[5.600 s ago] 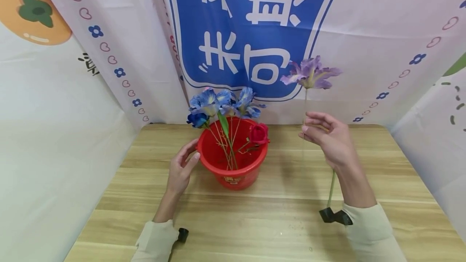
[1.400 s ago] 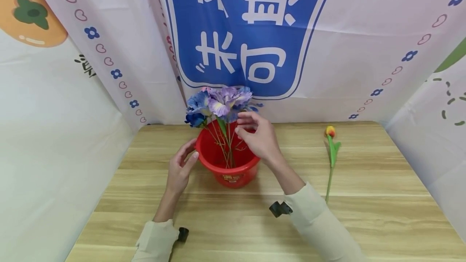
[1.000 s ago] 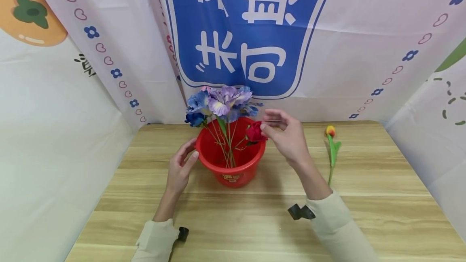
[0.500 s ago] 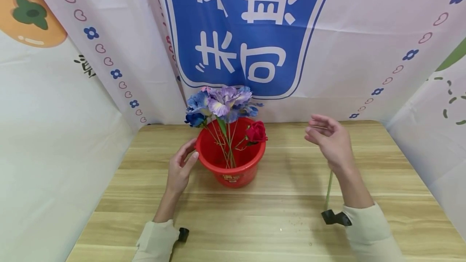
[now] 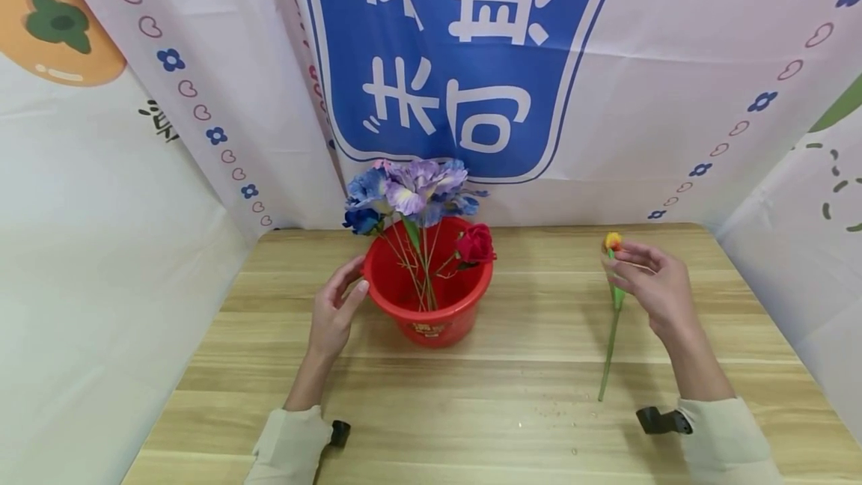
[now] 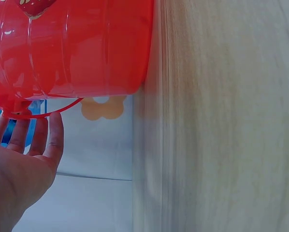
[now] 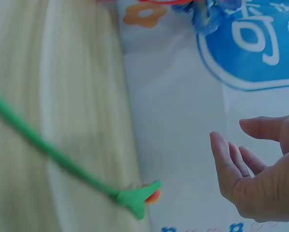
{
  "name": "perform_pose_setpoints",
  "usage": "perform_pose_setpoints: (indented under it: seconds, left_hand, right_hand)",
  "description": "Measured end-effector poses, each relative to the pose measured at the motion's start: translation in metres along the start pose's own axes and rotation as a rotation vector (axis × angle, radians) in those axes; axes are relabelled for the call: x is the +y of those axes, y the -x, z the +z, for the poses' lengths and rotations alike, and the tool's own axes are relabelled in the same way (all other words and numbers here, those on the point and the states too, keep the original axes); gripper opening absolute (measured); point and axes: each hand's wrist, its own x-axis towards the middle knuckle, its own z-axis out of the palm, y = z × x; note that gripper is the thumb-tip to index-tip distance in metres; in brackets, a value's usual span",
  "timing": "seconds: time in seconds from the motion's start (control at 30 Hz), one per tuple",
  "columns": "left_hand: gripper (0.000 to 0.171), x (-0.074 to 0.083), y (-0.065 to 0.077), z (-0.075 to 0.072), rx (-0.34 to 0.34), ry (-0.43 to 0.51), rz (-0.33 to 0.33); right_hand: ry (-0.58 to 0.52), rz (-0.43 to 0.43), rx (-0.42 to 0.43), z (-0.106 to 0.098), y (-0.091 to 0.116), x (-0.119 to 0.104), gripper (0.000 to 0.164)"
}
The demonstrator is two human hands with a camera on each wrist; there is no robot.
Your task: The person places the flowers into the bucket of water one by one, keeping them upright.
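My left hand rests at the left side of a red bucket, fingers against its rim by the handle lug. The left wrist view shows relaxed fingers touching the thin handle. Inside the bucket stand artificial flowers: a purple iris, blue irises, a dark blue flower and a red rose leaning at the right rim. My right hand hovers over a yellow-orange tulip lying on the table. In the right wrist view, thumb and fingers are apart, away from the tulip's green stem.
The wooden table bears small clear specks near its front right. A white printed cloth with a blue sign hangs behind the table, and similar cloth covers both sides. Small black cameras sit at the wrists.
The purple iris, earlier in my right hand, now stands in the bucket. My right hand has let go and moved right, over the tulip. The left hand has stayed at the bucket.
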Motion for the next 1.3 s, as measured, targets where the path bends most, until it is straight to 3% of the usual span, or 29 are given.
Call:
perform_pose_setpoints:
  seconds: [0.2, 0.47, 0.77, 1.3]
  left_hand:
    - [0.046, 0.000, 0.000, 0.000, 0.006, -0.001, -0.002]
    - [0.046, 0.002, 0.000, 0.000, 0.004, 0.000, -0.007]
    - [0.046, 0.001, 0.000, -0.001, 0.002, -0.012, -0.013]
    - [0.045, 0.001, 0.001, -0.001, 0.005, -0.028, -0.002]
  right_hand:
    - [0.051, 0.078, 0.016, -0.016, -0.005, 0.019, 0.037]
    - [0.210, 0.173, -0.012, -0.032, -0.009, 0.040, 0.063]
    - [0.274, 0.286, -0.033, -0.036, -0.014, 0.055, 0.069]
    - [0.400, 0.234, -0.021, -0.030, -0.019, 0.066, 0.069]
